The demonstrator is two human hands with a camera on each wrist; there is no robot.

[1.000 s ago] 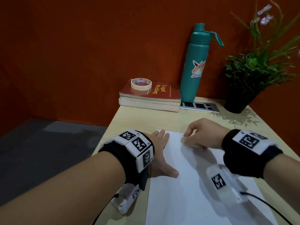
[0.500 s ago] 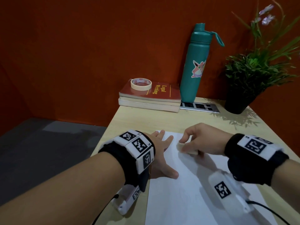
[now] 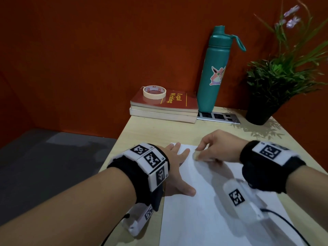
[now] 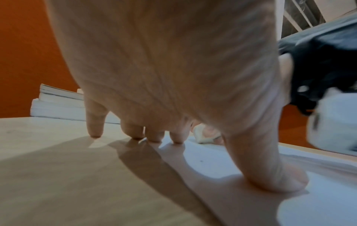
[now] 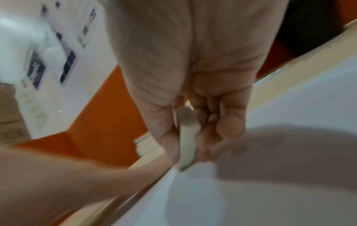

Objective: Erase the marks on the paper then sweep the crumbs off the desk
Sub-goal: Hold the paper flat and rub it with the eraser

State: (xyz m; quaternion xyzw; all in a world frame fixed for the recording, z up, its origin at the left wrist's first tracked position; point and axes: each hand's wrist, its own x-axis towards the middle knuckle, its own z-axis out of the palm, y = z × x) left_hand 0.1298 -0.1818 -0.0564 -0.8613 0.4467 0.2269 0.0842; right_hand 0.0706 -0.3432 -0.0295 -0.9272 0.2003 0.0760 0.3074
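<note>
Table (image 3: 142, 132) carries paper (image 3: 204, 210); your left hand (image 3: 175, 167) lies flat, fingers spread, pinning it against sliding, while your right hand (image 3: 216, 150) pinches eraser (image 3: 196, 155), rubbing just beside.

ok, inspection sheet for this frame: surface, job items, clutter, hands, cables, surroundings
Surface: pale wooden desk; crumbs too small to make out.
Job's things: white paper lies flat; eraser on its far end. Marks too faint to read.
Clutter: tape roll on stacked books, green bottle, potted plant, marker strip, all at the far edge.
Hands: left hand pressed flat across the paper's left edge; right hand pinches the eraser.
Cables: black cable from the right wrist unit.
Surroundings: orange wall, grey floor.
</note>
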